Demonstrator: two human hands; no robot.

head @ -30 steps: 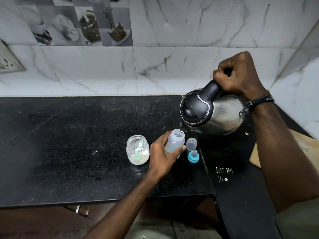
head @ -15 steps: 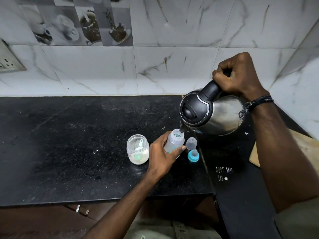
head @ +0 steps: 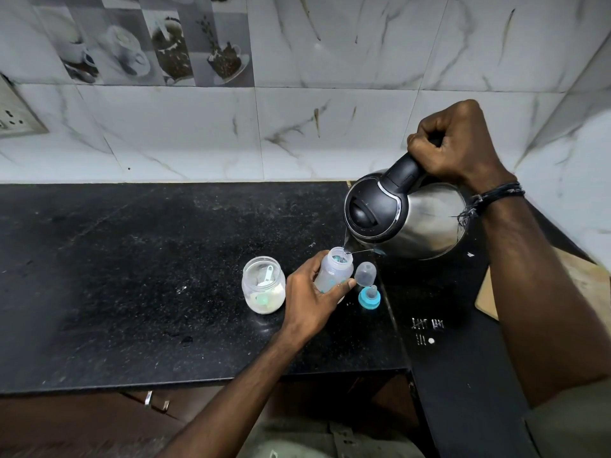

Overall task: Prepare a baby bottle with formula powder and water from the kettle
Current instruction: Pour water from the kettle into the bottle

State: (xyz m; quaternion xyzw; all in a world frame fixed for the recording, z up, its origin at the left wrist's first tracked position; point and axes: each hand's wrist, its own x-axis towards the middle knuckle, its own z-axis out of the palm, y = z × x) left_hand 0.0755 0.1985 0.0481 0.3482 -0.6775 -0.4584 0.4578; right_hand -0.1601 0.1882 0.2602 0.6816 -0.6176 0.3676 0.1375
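My left hand [head: 309, 297] grips the clear baby bottle [head: 334, 271], which stands upright and uncapped on the black counter [head: 132, 276]. My right hand [head: 458, 148] is closed on the black handle of the steel kettle [head: 403, 214], tilted with its spout just over the bottle's mouth. A thin stream of water runs from the spout into the bottle. The open formula jar [head: 264, 285], with white powder and a scoop inside, stands left of the bottle. The clear bottle cap [head: 365, 274] and the blue teat ring [head: 369, 296] lie to the bottle's right.
A wooden board [head: 588, 285] lies on the right counter beyond my right forearm. Chalk-like tally marks [head: 426, 330] sit on the dark counter section to the right. A wall socket [head: 15, 114] is at the far left. Marble-look tiles back the counter.
Almost nothing has moved. The kettle stays tilted over the bottle and the water keeps running in, with both hands in the same hold.
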